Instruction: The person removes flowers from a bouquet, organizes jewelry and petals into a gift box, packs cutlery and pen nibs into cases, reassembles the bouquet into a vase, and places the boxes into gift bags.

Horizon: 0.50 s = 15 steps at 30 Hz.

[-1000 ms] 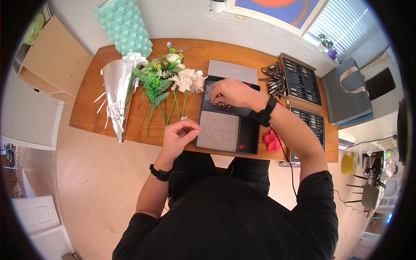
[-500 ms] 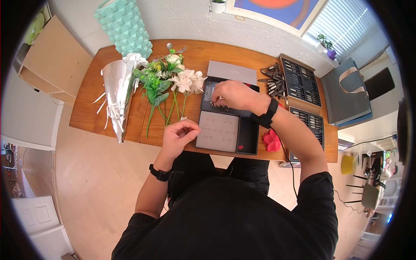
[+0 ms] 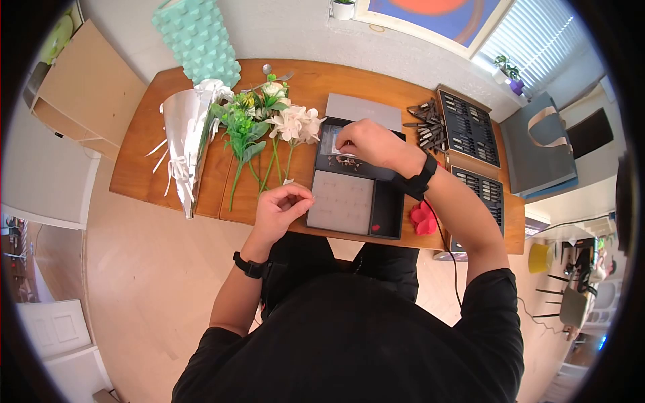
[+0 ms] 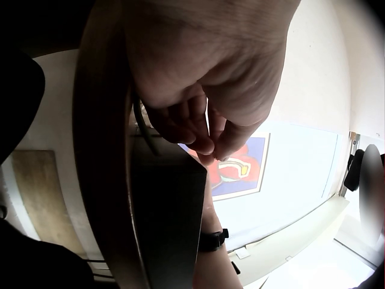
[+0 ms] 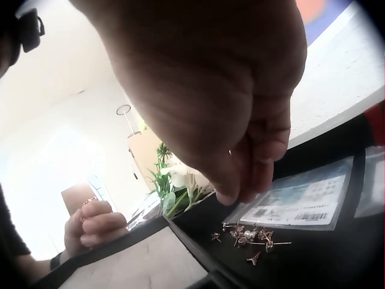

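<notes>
My left hand (image 3: pixel 277 211) is at the left edge of the dark jewelry box (image 3: pixel 388 230), thumb and fingertips pinched together. A tiny shiny rose-gold piece shows by those fingers in the right wrist view, like the small earrings. Over the box's back compartment hovers my right hand (image 3: pixel 369 142), fingers bent downward. Its fingertips are close over a clear plastic bag (image 5: pixel 295 201) with a printed label. Just below them lies a loose pile of small rose-gold earrings (image 5: pixel 252 236); I cannot tell whether the fingers pinch one. A grey slotted pad (image 3: pixel 341 201) fills the front compartment.
A grey lid (image 3: pixel 363 107) lies behind the box. To the left are artificial flowers (image 3: pixel 295 124), a silver wrapped cone (image 3: pixel 181 134) and a mint vase (image 3: pixel 198 43). On the right stand cutlery cases (image 3: pixel 468 127), a heap of dark-handled pieces (image 3: pixel 427 124) and a red flower-shaped dish (image 3: pixel 423 218).
My right hand has risen slightly away from the earring pile toward the plastic bag, so more of the pile shows. The left hand has kept its pinch by the box edge.
</notes>
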Available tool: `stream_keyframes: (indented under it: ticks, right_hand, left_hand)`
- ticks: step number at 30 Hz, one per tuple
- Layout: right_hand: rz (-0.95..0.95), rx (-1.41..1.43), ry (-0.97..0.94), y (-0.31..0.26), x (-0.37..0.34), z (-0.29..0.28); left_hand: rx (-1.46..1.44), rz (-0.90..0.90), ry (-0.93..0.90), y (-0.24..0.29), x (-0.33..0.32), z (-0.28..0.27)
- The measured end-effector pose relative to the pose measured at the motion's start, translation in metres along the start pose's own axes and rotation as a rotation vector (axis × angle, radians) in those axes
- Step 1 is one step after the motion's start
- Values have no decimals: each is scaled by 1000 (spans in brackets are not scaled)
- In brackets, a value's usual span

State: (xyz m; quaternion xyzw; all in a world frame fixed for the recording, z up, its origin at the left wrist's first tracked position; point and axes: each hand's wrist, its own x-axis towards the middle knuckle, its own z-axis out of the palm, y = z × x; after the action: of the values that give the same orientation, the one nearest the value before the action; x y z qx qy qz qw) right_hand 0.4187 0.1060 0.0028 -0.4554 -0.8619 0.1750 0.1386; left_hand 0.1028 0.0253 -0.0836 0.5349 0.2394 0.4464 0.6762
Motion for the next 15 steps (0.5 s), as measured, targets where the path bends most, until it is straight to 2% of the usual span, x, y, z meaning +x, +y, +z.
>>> stream_keyframes:
  ticks: [1,8,10,15]
  right_hand:
    - [45,26,-6,-1,-1,-2]
    - [16,2,-33,12,-7,11]
    - [24,83,56,10,-8,11]
    - [-40,41,50,5,-14,3]
  left_hand:
    - [-4,0,-4,0,0,0]
    - [5,-4,-3,-3,0,-2]
    - [-3,10,-2,-3,0,-1]
    - [17,16,15,-3,1,1]
